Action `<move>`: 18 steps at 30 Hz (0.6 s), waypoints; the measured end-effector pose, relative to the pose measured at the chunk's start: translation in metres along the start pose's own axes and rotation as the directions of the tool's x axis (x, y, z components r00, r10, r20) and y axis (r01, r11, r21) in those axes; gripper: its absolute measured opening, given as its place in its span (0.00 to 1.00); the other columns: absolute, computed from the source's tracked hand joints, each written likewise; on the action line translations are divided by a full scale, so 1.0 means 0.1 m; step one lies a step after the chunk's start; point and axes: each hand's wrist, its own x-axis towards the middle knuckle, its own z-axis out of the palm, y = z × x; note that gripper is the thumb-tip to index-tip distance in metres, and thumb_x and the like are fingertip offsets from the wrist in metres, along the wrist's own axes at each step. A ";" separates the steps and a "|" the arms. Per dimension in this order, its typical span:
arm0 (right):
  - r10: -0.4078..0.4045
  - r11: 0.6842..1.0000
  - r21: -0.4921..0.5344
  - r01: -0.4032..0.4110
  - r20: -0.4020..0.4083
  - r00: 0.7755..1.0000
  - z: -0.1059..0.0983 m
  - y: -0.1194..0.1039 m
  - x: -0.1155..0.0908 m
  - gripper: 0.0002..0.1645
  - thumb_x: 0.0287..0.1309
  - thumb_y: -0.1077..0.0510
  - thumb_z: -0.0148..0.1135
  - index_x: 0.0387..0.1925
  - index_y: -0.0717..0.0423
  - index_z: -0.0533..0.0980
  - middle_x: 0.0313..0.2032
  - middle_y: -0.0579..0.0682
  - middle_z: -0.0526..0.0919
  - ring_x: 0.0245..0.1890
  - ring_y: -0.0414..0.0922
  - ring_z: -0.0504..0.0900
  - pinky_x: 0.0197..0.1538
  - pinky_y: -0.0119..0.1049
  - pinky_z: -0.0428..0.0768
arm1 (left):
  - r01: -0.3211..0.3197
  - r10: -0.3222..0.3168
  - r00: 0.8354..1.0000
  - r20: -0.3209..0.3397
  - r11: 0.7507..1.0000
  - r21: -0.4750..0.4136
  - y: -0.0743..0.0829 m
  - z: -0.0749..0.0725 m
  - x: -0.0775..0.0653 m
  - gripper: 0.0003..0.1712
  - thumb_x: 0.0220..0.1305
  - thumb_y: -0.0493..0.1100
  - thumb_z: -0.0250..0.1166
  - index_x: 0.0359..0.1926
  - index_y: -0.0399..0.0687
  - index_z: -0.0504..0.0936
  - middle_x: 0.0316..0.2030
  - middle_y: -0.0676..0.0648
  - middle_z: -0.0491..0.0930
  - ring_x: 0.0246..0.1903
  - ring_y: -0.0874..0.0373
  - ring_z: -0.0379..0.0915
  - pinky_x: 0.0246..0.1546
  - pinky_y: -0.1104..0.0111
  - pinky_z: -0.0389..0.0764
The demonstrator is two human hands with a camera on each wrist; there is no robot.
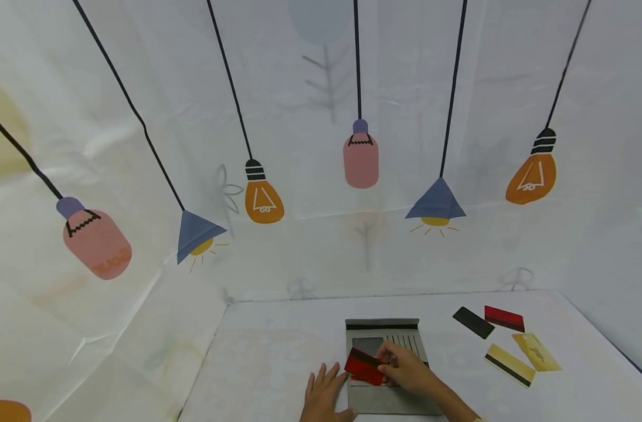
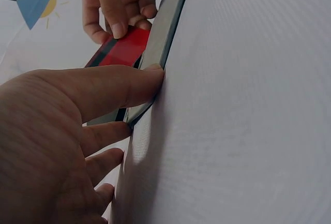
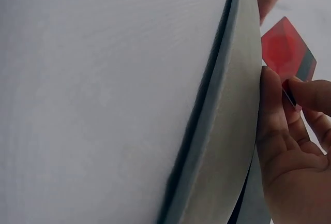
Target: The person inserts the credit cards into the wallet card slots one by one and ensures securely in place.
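A grey wallet [image 1: 391, 402] with slots and a window pocket lies unfolded on the white table. My right hand [image 1: 407, 369] pinches a red card [image 1: 362, 364] with a black stripe between thumb and fingers, tilted over the wallet's middle. In the right wrist view the thumb and forefinger grip one corner of the card [image 3: 283, 48]. Fingers spread, my left hand [image 1: 323, 395] rests at the wallet's left side. Its thumb [image 2: 134, 84] touches the wallet's near edge in the left wrist view, and the forefinger reaches the corner.
Right of the wallet lie a black card [image 1: 474, 322], another red card [image 1: 504, 318], a gold card [image 1: 537, 352] and a yellow card [image 1: 510, 364] with a dark stripe. Behind the table stands a white backdrop [image 1: 310, 246] printed with hanging lamps.
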 end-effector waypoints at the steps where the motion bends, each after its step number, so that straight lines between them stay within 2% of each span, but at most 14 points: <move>1: -0.007 1.000 -0.001 0.007 0.005 1.000 0.00 0.00 0.00 0.10 0.60 0.56 0.59 0.40 0.54 0.70 0.28 0.51 0.80 0.22 0.40 0.80 0.24 0.34 0.81 | 0.000 0.000 1.000 0.000 1.000 -0.004 0.00 0.00 0.00 0.40 0.42 0.56 0.72 0.58 0.49 0.74 0.66 0.42 0.65 0.68 0.37 0.49 0.63 0.34 0.40; 4: -0.020 0.999 -0.027 0.021 0.019 1.000 -0.02 0.01 0.00 0.09 0.60 0.56 0.58 0.40 0.53 0.71 0.29 0.50 0.81 0.23 0.39 0.79 0.25 0.33 0.81 | 0.003 -0.002 1.000 0.003 1.000 -0.007 0.01 -0.01 0.00 0.40 0.42 0.55 0.72 0.58 0.48 0.73 0.66 0.42 0.65 0.68 0.37 0.49 0.63 0.34 0.40; 11: -0.017 0.984 -0.176 0.018 0.009 1.000 -0.07 0.01 0.00 0.06 0.60 0.57 0.59 0.39 0.47 0.72 0.35 0.42 0.80 0.30 0.33 0.76 0.32 0.26 0.78 | 0.041 -0.041 0.999 0.011 0.999 0.005 0.02 -0.01 0.01 0.41 0.41 0.59 0.72 0.59 0.53 0.73 0.66 0.44 0.65 0.69 0.38 0.48 0.64 0.35 0.39; 18: -0.019 0.980 -0.197 0.019 0.002 1.000 -0.08 0.01 -0.02 0.06 0.59 0.56 0.59 0.39 0.46 0.74 0.34 0.41 0.80 0.30 0.33 0.75 0.33 0.28 0.78 | 0.047 -0.047 0.999 0.006 0.999 0.003 0.00 0.03 0.02 0.41 0.41 0.59 0.72 0.59 0.54 0.73 0.66 0.44 0.65 0.69 0.39 0.47 0.64 0.35 0.38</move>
